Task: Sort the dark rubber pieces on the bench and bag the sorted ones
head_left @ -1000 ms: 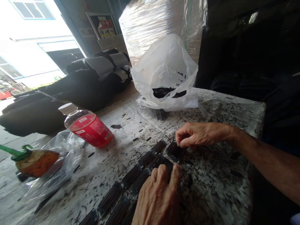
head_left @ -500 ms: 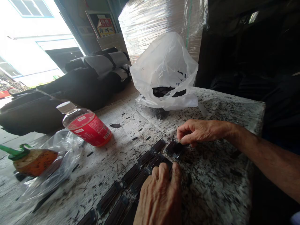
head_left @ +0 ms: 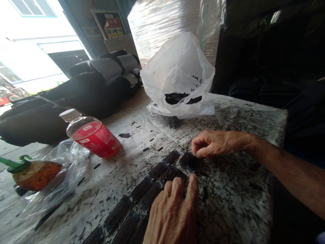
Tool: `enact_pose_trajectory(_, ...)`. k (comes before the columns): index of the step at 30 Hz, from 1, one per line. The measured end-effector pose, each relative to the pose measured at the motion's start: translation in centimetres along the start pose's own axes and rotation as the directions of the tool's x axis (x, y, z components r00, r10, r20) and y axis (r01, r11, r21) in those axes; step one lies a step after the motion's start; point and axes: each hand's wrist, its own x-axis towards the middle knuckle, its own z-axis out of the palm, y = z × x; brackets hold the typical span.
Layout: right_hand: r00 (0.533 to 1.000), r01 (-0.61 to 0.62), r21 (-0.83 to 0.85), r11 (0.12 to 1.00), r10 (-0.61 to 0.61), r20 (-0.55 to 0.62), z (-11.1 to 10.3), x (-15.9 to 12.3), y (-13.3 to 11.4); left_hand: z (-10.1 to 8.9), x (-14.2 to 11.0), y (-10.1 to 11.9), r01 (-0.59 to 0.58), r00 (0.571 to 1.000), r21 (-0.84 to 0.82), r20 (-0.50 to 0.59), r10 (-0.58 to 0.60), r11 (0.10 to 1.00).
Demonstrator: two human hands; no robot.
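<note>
Two rows of dark rectangular strips (head_left: 142, 196) lie end to end on the speckled table (head_left: 236, 196). My left hand (head_left: 175, 213) rests flat on the near end of the rows, fingers stretched out over the strips. My right hand (head_left: 215, 144) pinches its thumb and fingers on a small dark piece (head_left: 188, 160) at the far end of the rows. Just beyond, a white plastic bag (head_left: 177, 74) stands open, and dark pieces show inside it.
A red-labelled bottle (head_left: 92, 135) lies on its side at the left. Nearer the left edge is a clear plastic bag (head_left: 63, 173) and an orange object with a green top (head_left: 33, 173). Black rolled bundles (head_left: 83, 91) and a wrapped pallet (head_left: 175, 23) stand behind the table.
My right hand has shifted slightly over the dark piece. My left hand has crept a little forward along the strips.
</note>
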Motion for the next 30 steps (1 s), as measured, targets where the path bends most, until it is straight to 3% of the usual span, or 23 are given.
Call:
enact_pose_trajectory(8, 1.000, -0.003, 0.005, 1.000, 0.003, -0.003, 0.3, 0.0, -0.2, -1.1, 0.5, 0.4, 0.051, 0.995, -0.044, 0.084, -0.048, 0.998)
enact_pose_trajectory(16, 0.999, 0.015, 0.135, 0.991, -0.010, -0.038, -0.2, -0.6, 1.5, -0.5, 0.5, 0.6, 0.052, 0.998, 0.025, 0.036, -0.053, 0.998)
enact_pose_trajectory(23, 0.998, -0.034, 0.011, 0.999, 0.033, 0.047, 0.3, -0.2, -0.1, -0.4, 0.4, 0.7, 0.050, 0.999, 0.054, 0.018, -0.051, 0.997)
enact_pose_trajectory(30, 0.997, -0.048, -0.098, 0.994, 0.053, 0.047, 0.4, -0.1, -0.8, -0.4, 0.0, 0.5, 0.026, 1.000, 0.053, -0.008, -0.025, 0.998)
